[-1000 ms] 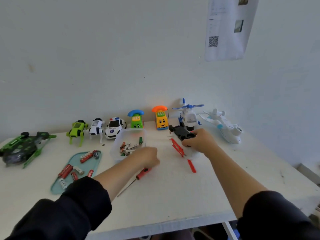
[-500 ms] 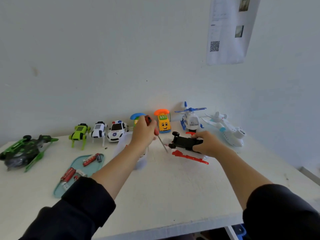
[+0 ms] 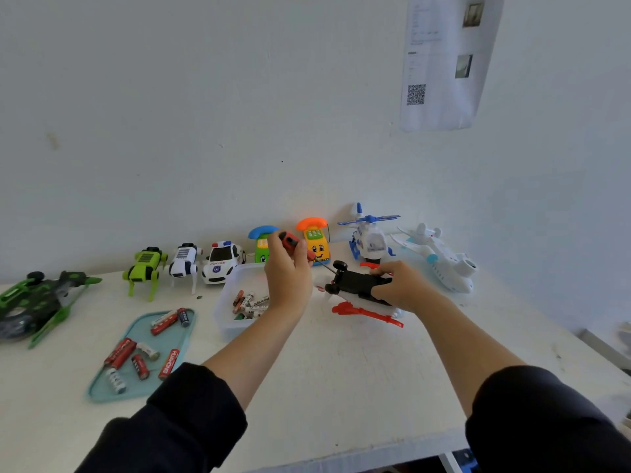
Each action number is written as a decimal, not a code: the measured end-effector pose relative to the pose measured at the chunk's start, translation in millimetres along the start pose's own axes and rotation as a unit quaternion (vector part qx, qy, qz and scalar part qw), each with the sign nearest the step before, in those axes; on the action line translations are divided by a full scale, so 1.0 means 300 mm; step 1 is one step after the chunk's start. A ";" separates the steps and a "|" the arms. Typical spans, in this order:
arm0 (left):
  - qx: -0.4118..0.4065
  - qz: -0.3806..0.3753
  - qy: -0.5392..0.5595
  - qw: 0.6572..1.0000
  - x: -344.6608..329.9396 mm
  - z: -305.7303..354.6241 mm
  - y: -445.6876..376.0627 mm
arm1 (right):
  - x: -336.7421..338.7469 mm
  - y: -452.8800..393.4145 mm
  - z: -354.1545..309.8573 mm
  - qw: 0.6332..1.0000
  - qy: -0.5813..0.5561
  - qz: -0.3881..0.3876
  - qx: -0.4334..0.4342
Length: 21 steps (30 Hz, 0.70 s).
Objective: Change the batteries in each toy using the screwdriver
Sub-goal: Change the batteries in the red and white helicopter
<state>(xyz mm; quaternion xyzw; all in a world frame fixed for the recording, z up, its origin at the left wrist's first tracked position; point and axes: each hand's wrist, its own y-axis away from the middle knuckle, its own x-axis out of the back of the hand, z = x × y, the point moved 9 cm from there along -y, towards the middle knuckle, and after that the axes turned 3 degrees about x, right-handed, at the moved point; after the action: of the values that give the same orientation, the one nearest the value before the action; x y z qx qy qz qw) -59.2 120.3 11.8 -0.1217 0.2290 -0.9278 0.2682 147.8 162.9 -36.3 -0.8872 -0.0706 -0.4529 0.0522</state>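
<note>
My left hand (image 3: 288,278) grips a red-handled screwdriver (image 3: 296,245) above the table, its thin shaft slanting down to the right toward a toy. My right hand (image 3: 403,285) holds an overturned toy helicopter (image 3: 355,285) with a black underside and red rotor blades (image 3: 367,314) lying on the table. The screwdriver's tip is near the toy's left end with the small black wheels. A clear plastic box (image 3: 227,322) with several batteries sits under my left wrist. A teal tray (image 3: 181,346) holds several red batteries.
Along the wall stand a green helicopter (image 3: 34,298), a green robot dog (image 3: 145,268), a white robot dog (image 3: 184,262), a police car (image 3: 222,262), a green phone toy (image 3: 261,245), an orange phone toy (image 3: 317,240), a white-blue helicopter (image 3: 370,238) and a white plane (image 3: 440,257).
My left hand picked the screwdriver up off the table and raised it to the toy. My right hand turned the helicopter so its black underside faces left and up.
</note>
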 end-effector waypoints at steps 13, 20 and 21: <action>-0.025 0.012 -0.039 0.999 0.011 0.018 0.002 | 0.001 0.000 -0.032 0.999 0.034 -0.007 0.011; -0.086 0.002 -0.062 0.994 -0.007 0.060 0.023 | -0.001 0.004 -0.040 0.999 0.038 -0.016 0.009; -0.089 0.001 -0.064 0.994 -0.007 0.063 0.025 | -0.001 0.004 -0.041 0.999 0.037 -0.016 0.009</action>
<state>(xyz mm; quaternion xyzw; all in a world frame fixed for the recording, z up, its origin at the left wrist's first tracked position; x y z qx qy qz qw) -47.7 109.0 24.3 -0.2040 0.2935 -0.8937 0.2713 138.0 159.9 -29.4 -0.8681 -0.0870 -0.4854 0.0557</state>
